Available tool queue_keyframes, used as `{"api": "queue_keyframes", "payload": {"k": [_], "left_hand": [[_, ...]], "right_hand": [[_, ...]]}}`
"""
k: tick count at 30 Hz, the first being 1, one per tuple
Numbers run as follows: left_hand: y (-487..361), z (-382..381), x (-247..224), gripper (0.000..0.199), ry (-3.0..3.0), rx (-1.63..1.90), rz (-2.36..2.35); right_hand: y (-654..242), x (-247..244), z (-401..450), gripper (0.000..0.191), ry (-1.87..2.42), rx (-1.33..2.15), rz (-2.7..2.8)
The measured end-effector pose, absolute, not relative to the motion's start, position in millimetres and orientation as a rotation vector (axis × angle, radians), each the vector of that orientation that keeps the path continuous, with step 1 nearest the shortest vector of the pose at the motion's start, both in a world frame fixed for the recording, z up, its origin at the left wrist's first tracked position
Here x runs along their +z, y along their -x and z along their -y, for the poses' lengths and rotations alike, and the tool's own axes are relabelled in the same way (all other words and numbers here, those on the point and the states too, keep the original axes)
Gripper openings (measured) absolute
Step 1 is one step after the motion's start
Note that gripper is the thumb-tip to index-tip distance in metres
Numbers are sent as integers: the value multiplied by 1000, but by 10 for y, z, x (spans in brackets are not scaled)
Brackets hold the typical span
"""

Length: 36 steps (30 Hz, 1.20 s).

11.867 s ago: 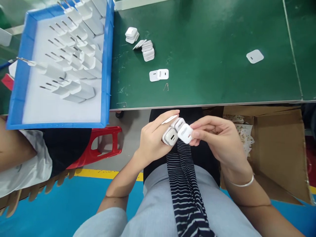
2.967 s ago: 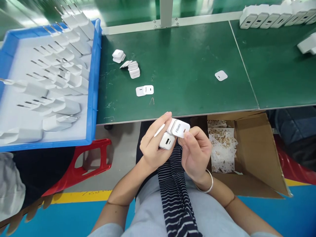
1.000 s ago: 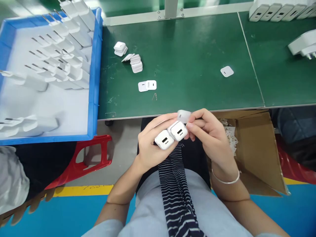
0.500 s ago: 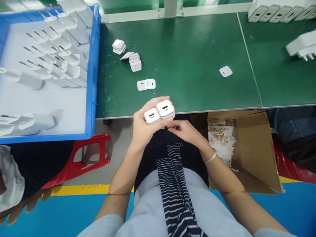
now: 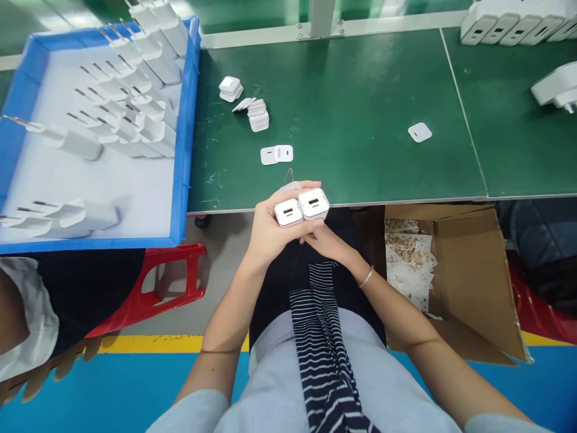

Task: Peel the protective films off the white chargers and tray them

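Note:
Two white chargers (image 5: 301, 207) sit side by side in my left hand (image 5: 267, 231), their port faces turned up, at the front edge of the green table. My fingers wrap round them from behind and my thumb lies across the front. My right hand (image 5: 331, 245) is just below and beside them, its fingertips tucked under my left hand and hidden. Behind the chargers, two flat white covers (image 5: 276, 154) overlap on the table. A stack of covers (image 5: 258, 115) and a small pile (image 5: 231, 88) stand farther back.
On the left, a blue-rimmed tray (image 5: 179, 138) holds many white chargers with metal pins. One cover (image 5: 419, 132) lies to the right. More chargers (image 5: 507, 25) line the back right. An open cardboard box (image 5: 473, 270) is below the table edge. A person sits at the left.
My right hand has moved left, and its fingertips have slipped under my left hand. The view has shifted slightly, showing more of the tray. My left hand still holds both chargers.

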<state>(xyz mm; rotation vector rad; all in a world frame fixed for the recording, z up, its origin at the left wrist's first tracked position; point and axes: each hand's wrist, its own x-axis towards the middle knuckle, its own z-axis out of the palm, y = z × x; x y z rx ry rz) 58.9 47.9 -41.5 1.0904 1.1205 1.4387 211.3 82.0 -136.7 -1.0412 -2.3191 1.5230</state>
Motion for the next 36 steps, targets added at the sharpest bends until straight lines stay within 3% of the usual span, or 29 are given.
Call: {"api": "queue_keyframes", "payload": {"k": [11,23,27,36], "left_hand": [[-472,-152,-224,42,-1327,1219,-984],[-663,-26,-145,47,-1638,1333,-1377],[-666,-40,-144,46,-1681,1352,-1367],[-673,-37,-139,43,-1757,1327,-1374]], "right_hand": [[-2673,-221,-795,4,1075,1464,1880],[-2651,-253,-676,5,1011,1521,1547],[-2686,-119,-576,21,1039,1442,1452],[-2678,131,-599,17,1023,1920,1402]]}}
